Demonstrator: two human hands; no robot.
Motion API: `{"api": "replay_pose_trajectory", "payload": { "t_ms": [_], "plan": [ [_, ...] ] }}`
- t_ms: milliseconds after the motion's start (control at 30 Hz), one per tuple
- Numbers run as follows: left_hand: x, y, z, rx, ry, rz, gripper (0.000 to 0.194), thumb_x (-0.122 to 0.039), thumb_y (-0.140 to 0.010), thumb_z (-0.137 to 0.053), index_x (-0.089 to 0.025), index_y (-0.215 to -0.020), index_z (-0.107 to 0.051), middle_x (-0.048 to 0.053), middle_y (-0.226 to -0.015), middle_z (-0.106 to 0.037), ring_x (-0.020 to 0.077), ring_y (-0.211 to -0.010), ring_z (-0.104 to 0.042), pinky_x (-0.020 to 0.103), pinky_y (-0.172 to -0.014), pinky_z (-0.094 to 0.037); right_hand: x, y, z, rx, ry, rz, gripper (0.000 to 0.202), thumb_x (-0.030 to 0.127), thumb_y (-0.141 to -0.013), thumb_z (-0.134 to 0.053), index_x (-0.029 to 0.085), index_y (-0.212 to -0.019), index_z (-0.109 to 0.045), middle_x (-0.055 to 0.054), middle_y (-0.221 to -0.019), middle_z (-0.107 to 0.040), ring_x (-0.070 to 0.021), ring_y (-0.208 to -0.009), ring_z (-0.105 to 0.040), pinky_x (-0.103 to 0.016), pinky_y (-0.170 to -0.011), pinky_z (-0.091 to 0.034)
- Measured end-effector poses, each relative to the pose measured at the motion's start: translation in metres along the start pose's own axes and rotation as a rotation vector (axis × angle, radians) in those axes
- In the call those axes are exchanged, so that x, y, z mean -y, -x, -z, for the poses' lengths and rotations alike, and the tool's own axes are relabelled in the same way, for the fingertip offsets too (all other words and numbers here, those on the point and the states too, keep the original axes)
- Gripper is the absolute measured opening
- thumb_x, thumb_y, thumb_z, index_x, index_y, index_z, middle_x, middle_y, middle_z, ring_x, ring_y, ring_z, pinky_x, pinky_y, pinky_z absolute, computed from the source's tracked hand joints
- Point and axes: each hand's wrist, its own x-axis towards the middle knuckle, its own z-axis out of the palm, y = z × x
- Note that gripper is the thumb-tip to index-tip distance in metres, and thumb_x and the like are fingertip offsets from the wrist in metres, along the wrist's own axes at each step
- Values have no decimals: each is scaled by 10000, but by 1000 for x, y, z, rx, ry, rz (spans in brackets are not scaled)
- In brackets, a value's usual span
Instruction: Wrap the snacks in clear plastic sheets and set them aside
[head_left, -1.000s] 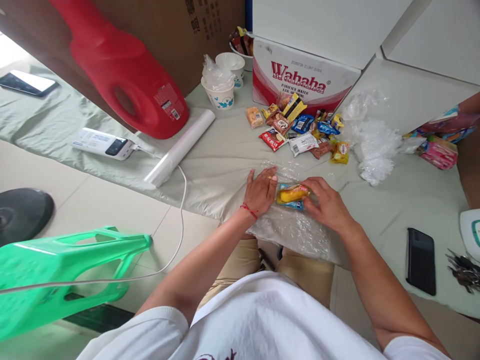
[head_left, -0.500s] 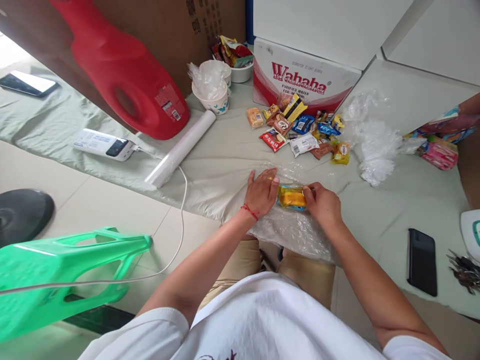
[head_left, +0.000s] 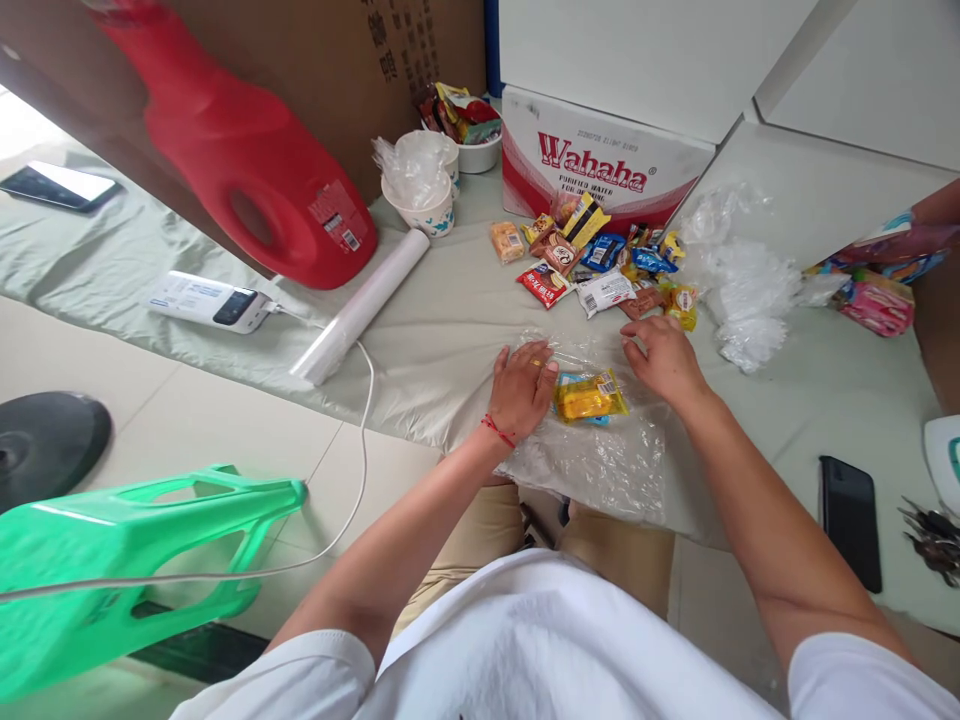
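Note:
My left hand point(head_left: 523, 392) lies flat with its fingers stretched out on a sheet of clear plastic film point(head_left: 585, 465). Beside its thumb, a yellow snack packet point(head_left: 591, 396) rests over a blue packet point(head_left: 600, 420), both on the film. My right hand point(head_left: 664, 360) is off the packets, above the film's right edge, its thumb and fingers bent and slightly apart with nothing visible in them. Just beyond its fingertips is a pile of wrapped snacks, with a brown packet point(head_left: 642, 302) and a yellow packet point(head_left: 682, 306) closest.
Behind the snacks stands a Wahaha carton point(head_left: 600, 165). Crumpled clear plastic point(head_left: 750, 290) lies to the right, a black phone point(head_left: 850, 522) nearer me. To the left are a film roll point(head_left: 364, 305), paper cups point(head_left: 420, 205), a red jug point(head_left: 300, 180), a power bank point(head_left: 206, 302) and a cable.
My right hand has let go of the yellow packet and moved up and right toward the snack pile. The packet now sits slightly tilted on the blue one. My left hand stays put.

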Motion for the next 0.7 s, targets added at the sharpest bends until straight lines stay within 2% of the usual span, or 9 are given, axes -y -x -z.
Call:
{"api": "replay_pose_trajectory", "payload": {
  "t_ms": [133, 233, 367, 467, 533, 600, 700],
  "plan": [
    [-1, 1, 3, 27, -23, -44, 474, -412, -1088, -308, -248, -1394, -629, 61, -1593, -530, 220, -1537, -397, 538, -1301, -179, -2, -19, -12, 149, 57, 94, 492, 413, -972, -566, 129, -1367, -642, -182, -1322, -663, -344, -1272, -503, -457, -1077, -414],
    [-4, 4, 5, -10, -68, -107, 463, -498, -1041, -435, -244, -1346, -671, 70, -1598, -521, 268, -1555, -354, 565, -1306, -123, 3, -27, -21, 220, 119, 75, 557, 449, -935, -634, 132, -1393, -624, -189, -1291, -666, -365, -1270, -491, -467, -1053, -407],
    [-10, 7, 8, -22, -85, -256, 530, -621, -947, -572, -239, -1284, -717, 105, -1524, -588, 345, -1535, -366, 612, -1301, -30, 7, -35, -24, 282, 97, -12, 307, 381, -908, -636, 187, -1120, -744, -135, -1078, -703, -357, -1196, -501, -438, -971, -412],
    [-15, 4, 11, 35, -96, -393, 657, -714, -869, -634, -244, -1322, -703, 132, -1536, -568, 417, -1545, -315, 709, -1242, 135, 4, -40, -23, 265, 45, 50, 223, 348, -891, -614, 176, -934, -748, -127, -994, -683, -318, -1086, -529, -405, -932, -405],
    [-17, 0, 14, 103, -129, -476, 626, -686, -851, -675, -262, -1309, -719, 128, -1578, -521, 440, -1566, -257, 723, -1208, 204, 1, -41, -21, 224, -5, 125, 205, 315, -873, -599, 159, -898, -728, -127, -979, -673, -278, -1002, -554, -372, -898, -406],
    [-18, -5, 17, 167, -155, -519, 517, -600, -859, -705, -293, -1272, -747, 100, -1605, -491, 447, -1577, -219, 724, -1198, 223, -2, -41, -18, 208, -63, 146, 179, 280, -858, -572, 154, -877, -699, -113, -935, -670, -232, -888, -567, -323, -801, -400],
    [-14, -14, 23, 212, -158, -507, 444, -545, -861, -720, -345, -1256, -762, 62, -1644, -440, 462, -1586, -175, 748, -1190, 198, -4, -38, -14, 220, -118, 47, 145, 281, -848, -556, 172, -854, -652, -64, -797, -646, -179, -707, -514, -285, -648, -326]
  ]
}}
